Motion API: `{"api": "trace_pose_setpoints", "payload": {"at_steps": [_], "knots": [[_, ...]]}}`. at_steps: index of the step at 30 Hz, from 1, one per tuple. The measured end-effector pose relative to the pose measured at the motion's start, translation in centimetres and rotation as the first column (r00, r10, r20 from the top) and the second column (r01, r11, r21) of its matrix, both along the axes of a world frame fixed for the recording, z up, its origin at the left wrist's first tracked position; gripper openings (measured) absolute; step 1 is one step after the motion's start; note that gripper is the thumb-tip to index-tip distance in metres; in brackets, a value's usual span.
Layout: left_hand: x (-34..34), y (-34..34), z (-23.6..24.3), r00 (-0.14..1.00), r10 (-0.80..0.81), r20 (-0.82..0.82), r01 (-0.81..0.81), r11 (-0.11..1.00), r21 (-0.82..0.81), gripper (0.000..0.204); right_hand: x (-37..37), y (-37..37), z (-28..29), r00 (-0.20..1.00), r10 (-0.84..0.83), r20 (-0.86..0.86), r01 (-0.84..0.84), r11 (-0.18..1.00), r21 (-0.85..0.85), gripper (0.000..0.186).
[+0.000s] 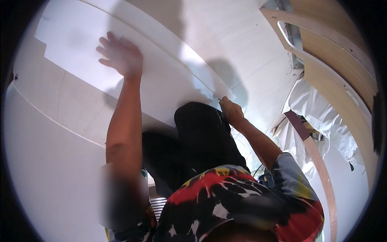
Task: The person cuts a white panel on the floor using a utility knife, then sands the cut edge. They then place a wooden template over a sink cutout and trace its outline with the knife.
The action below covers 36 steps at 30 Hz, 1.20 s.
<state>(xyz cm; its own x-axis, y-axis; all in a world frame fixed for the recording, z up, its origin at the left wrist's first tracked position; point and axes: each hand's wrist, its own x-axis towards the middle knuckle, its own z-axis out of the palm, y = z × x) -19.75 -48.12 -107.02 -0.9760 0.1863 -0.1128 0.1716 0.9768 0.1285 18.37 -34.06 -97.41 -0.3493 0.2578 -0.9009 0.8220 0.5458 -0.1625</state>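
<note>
A large white board (161, 90) lies across the pale surface in front of me, its left edge stepped. My left hand (123, 55) rests on it, fingers spread. A thin yellowish line (173, 56) runs lengthwise along the board, with a white strip (161, 30) on its far side. At the near right end of that line is my right hand (232, 111), its fingers closed. A small dark tip shows at those fingers, but the rest of what they hold is hidden. My dark-trousered knee (201, 121) is against the board's near edge, between my arms.
Curved wooden panels (322, 68), one with a long slot, stand at the right. Crumpled white plastic sheeting (318, 105) hangs below them, beside a wooden strip (320, 165). Another broad white surface (52, 161) occupies the left. Shadows fall across the pale surface (242, 36) beyond the board.
</note>
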Motion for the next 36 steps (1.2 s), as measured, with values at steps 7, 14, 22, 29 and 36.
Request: {"api": "trace_pose_setpoints", "payload": {"at_steps": [7,14,22,29,36], "knots": [[0.5,0.1,0.3,0.988,-0.066,-0.138,0.071,0.997,0.031,0.052,3.1,0.7,0.7,0.997,-0.052,-0.064,0.055,0.997,0.058,0.025],[-0.4,0.8,0.5,0.999,0.016,-0.041,-0.013,0.997,0.082,0.054,-14.3,4.0,1.8,0.902,-0.233,-0.363,0.282,0.955,0.089,0.022],[-0.5,0.9,0.8,0.996,0.045,0.082,-0.056,0.988,0.142,0.053,-49.1,0.5,-7.1,0.528,0.02,-0.849,0.05,0.997,0.054,0.019],[-0.5,0.4,0.5,0.982,0.054,0.18,-0.073,0.993,0.098,0.056,-64.2,-1.7,-7.4,0.616,0.16,-0.771,-0.077,0.987,0.143,0.025],[-0.5,0.3,0.3,0.978,0.056,0.199,-0.072,0.994,0.078,0.057,-66.6,-2.1,-6.9,0.676,0.244,-0.696,-0.174,0.97,0.171,0.023]]}}
